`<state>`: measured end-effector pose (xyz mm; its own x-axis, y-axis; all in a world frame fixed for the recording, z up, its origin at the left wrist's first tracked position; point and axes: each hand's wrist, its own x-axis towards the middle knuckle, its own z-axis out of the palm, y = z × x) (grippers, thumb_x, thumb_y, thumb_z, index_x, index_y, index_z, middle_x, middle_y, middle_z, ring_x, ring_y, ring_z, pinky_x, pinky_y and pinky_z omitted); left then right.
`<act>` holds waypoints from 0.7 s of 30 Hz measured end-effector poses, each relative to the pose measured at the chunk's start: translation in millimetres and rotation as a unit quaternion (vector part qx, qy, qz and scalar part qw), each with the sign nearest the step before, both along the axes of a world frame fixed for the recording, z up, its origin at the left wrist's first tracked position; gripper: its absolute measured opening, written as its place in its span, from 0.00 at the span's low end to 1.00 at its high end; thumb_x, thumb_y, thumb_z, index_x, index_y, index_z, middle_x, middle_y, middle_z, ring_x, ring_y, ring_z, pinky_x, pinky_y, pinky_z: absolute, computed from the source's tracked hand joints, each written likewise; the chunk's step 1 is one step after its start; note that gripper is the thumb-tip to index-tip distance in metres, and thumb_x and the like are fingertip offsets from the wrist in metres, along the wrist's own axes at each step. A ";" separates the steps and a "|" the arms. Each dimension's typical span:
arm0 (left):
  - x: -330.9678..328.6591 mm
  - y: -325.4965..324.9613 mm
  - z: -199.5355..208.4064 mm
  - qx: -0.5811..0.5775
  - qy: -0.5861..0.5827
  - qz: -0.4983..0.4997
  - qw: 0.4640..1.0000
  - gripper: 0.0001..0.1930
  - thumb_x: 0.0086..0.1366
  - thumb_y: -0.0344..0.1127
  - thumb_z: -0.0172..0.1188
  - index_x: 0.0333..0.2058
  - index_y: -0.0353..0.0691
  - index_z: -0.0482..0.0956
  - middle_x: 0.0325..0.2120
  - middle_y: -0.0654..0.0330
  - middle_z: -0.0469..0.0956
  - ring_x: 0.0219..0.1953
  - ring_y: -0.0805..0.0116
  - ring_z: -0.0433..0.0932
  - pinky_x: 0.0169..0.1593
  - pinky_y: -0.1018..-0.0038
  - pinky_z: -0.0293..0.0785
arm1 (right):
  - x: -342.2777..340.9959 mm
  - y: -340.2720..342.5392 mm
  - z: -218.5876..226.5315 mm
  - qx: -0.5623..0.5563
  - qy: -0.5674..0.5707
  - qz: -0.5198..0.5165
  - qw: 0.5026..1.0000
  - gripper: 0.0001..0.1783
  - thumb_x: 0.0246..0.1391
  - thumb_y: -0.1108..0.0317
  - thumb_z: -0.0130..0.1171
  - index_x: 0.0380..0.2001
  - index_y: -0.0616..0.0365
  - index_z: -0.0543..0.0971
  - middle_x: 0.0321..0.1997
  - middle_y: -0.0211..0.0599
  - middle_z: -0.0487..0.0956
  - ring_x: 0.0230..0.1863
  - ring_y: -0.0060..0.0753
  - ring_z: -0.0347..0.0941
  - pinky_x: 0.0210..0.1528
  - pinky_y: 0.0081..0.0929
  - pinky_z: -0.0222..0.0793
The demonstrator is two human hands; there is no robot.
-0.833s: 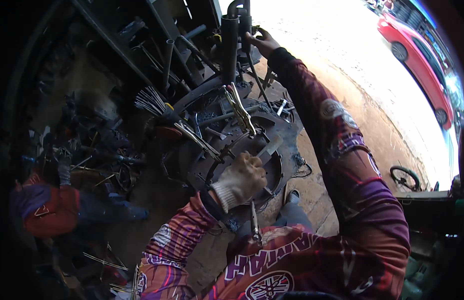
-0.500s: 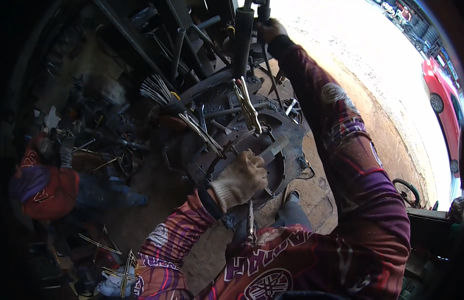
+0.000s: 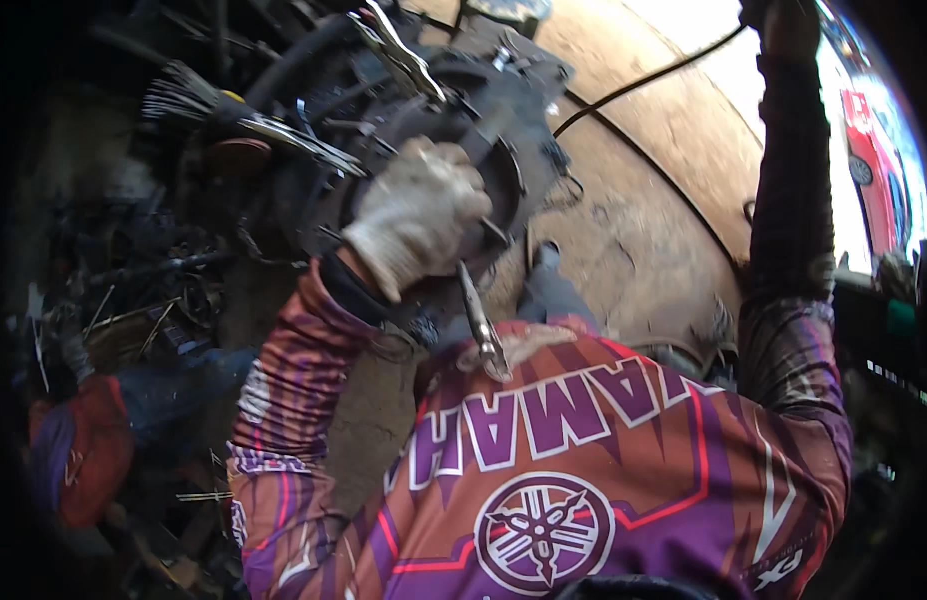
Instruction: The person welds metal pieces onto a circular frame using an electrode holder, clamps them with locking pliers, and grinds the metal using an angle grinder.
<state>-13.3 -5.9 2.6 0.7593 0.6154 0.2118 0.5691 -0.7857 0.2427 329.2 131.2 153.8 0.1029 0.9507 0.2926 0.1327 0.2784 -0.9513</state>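
Grip cannot be told at left hand (image 3: 423, 205) or right hand (image 3: 788, 30); the metal plate (image 3: 528, 110), partly covered by the former, could be jostled if the black cable (image 3: 673, 70) is snagged.

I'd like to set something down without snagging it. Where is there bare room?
The floor right of the table: one patch between the table's edge and a dark cable, another between that and a second cable. The table is crowded: left hand over its middle, pliers above and left of it, rods farther left.
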 end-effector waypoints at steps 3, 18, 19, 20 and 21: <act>1.8 5.4 -0.7 0.002 0.000 -0.009 1.000 0.04 0.49 0.27 0.63 0.25 0.42 0.84 0.28 0.61 0.82 0.41 0.60 0.80 0.49 0.64 0.74 | 60.6 -83.4 -73.3 0.029 -0.114 -0.158 0.980 0.15 0.63 0.60 0.55 0.42 0.61 0.78 0.25 0.33 0.78 0.22 0.24 0.72 0.26 0.22 0.68; 6.7 8.0 -1.6 -0.050 0.064 -0.029 0.996 0.13 0.52 0.25 0.62 0.37 0.41 0.87 0.37 0.58 0.84 0.50 0.55 0.78 0.55 0.61 0.73 | 36.5 -381.9 -266.8 -0.234 -0.132 -0.056 0.962 0.16 0.40 0.70 0.68 0.36 0.60 0.78 0.28 0.38 0.81 0.30 0.28 0.79 0.35 0.28 0.74; 7.2 8.9 -0.8 -0.042 0.063 -0.032 0.997 0.13 0.52 0.24 0.62 0.37 0.41 0.87 0.37 0.57 0.84 0.50 0.54 0.78 0.55 0.60 0.73 | 37.3 -379.4 -268.3 -0.238 -0.127 -0.053 0.961 0.16 0.40 0.70 0.68 0.36 0.60 0.78 0.28 0.38 0.81 0.30 0.28 0.79 0.35 0.28 0.74; 6.2 13.5 -2.6 -0.069 0.062 -0.043 0.995 0.13 0.52 0.24 0.64 0.38 0.41 0.86 0.37 0.57 0.84 0.50 0.53 0.78 0.54 0.60 0.74 | 35.5 -380.7 -272.0 -0.236 -0.176 -0.013 0.956 0.20 0.41 0.74 0.66 0.41 0.62 0.77 0.33 0.37 0.82 0.34 0.28 0.80 0.39 0.27 0.75; 3.8 11.9 -3.5 -0.077 0.068 -0.046 0.994 0.13 0.52 0.24 0.64 0.38 0.41 0.86 0.37 0.57 0.84 0.50 0.53 0.78 0.54 0.60 0.74 | 29.2 -381.0 -266.8 -0.232 -0.223 0.030 0.946 0.23 0.43 0.77 0.64 0.47 0.64 0.76 0.37 0.35 0.83 0.38 0.28 0.81 0.44 0.26 0.76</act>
